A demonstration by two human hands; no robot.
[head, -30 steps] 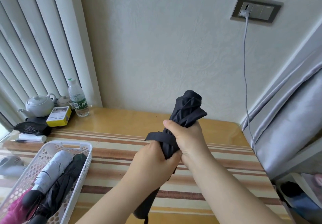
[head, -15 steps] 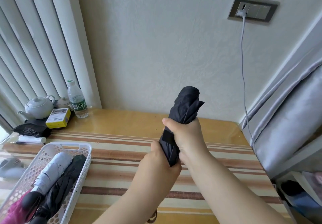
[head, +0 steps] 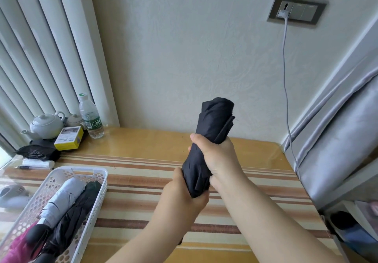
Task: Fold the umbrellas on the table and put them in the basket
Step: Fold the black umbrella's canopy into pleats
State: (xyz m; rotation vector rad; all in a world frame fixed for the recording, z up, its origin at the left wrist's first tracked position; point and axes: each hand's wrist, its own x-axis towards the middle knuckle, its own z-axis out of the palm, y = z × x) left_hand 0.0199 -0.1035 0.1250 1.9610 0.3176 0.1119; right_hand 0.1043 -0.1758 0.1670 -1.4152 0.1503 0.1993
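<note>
From the head view we saw a black umbrella [head: 206, 150] rolled into a tight, creased bundle, held upright and leaning slightly right above the striped counter [head: 143, 181], its blunt top end bunched and folded over. Our right hand [head: 216, 156] was wrapped around its middle and our left hand [head: 184, 195] gripped its lower end just beneath. To the left on the counter stood the white perforated basket [head: 98, 191], holding a pale grey umbrella [head: 61, 199], a dark umbrella [head: 79, 207] and a magenta umbrella [head: 16, 246] side by side.

Bright, soft daylight from the left, glare on the table [head: 143, 146], wide-angle bending at edges.
</note>
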